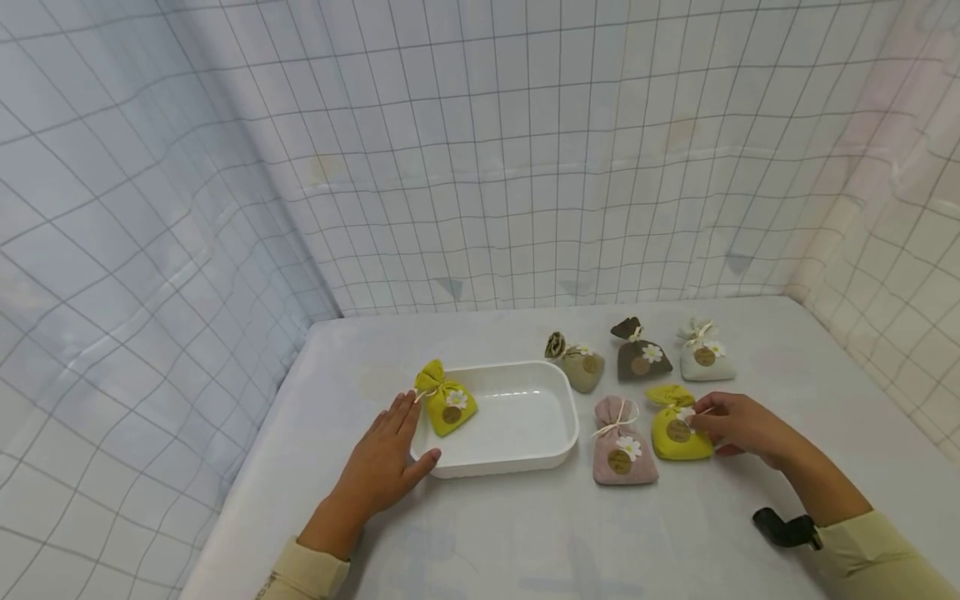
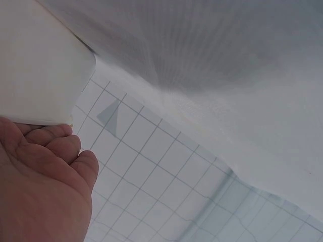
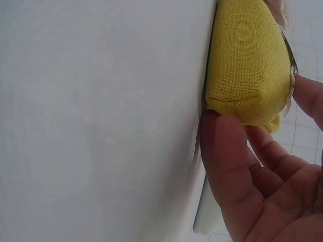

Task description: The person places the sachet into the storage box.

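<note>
Right hand (image 1: pixel 741 427), half-closed, pinches the right-hand yellow sachet (image 1: pixel 675 448), probably the pickup step, calling next for a steady lift; left hand (image 1: pixel 384 457), ungripping, braces the white tray (image 1: pixel 517 429).

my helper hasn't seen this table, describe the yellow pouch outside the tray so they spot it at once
On the white table, look right of the white tray. In the nearer pair, the yellow pouch is right of the pink pouch. It is the only yellow one outside the tray; the other yellow pouch rests in it.

Yellow pouches (image 1: pixel 673 442), white gridded curtain (image 1: pixel 555 192)
</note>
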The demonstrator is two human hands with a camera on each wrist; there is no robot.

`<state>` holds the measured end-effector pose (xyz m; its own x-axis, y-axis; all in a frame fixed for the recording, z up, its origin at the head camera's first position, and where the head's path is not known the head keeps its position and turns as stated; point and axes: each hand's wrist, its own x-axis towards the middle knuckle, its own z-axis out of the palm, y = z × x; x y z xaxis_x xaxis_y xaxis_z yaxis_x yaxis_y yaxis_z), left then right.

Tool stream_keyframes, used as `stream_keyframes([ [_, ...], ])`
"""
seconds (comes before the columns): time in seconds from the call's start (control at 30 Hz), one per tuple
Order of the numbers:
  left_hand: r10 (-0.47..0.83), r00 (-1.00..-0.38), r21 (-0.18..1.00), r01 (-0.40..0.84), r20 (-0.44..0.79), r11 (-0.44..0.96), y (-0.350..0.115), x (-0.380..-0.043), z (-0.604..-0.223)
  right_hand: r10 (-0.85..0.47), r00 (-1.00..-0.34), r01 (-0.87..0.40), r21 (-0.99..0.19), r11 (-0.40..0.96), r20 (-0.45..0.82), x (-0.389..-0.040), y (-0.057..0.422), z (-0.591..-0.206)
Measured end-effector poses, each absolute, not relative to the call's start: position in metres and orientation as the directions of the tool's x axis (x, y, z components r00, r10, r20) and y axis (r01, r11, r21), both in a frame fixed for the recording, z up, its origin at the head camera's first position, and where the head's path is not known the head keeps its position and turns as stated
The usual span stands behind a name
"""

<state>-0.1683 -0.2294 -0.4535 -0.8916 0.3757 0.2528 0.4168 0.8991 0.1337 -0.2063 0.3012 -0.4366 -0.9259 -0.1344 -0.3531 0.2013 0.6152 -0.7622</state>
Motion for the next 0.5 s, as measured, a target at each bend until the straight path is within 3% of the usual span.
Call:
stream_keyframes([
  [0.5,0.374,-0.894,0.132,0.413,0.248,0.901,-0.2292,-0.1681,-0.4528,-0.192,-0.913,0.184,-0.785,0.592,-0.360,-0.2065,0.2960,-0.4367],
])
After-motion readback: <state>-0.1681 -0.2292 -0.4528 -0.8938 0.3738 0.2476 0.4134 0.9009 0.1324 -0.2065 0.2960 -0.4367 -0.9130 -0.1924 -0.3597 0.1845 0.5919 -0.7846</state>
